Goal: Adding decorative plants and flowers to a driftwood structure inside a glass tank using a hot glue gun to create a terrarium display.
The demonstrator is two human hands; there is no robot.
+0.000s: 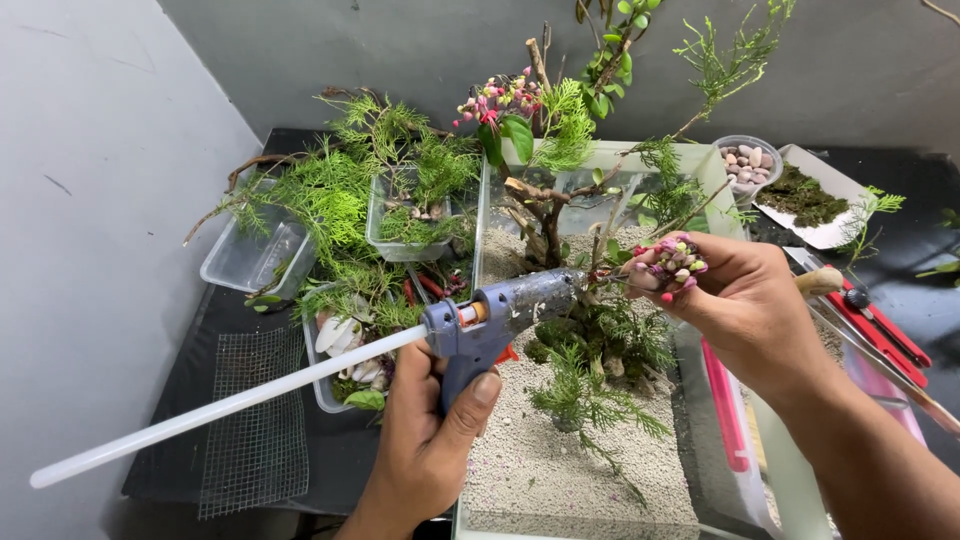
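Showing the left hand (425,430) clenched on the handle of a blue glue gun (500,315), whose long axis ran from the clear glue stick (220,408) at lower left to the nozzle at upper right; the right hand (745,310) — just beyond the nozzle — pinched a sprig of pink and pale berries (672,262) above the sand-filled glass tank (560,470); nozzle and sprig lay near, contact uncertain.

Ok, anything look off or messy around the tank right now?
Nothing looks damaged or spilled. The one oddity: the long glue stick juts far out behind the glue gun in the left hand, over the wire mesh. The right hand holds a berry sprig.
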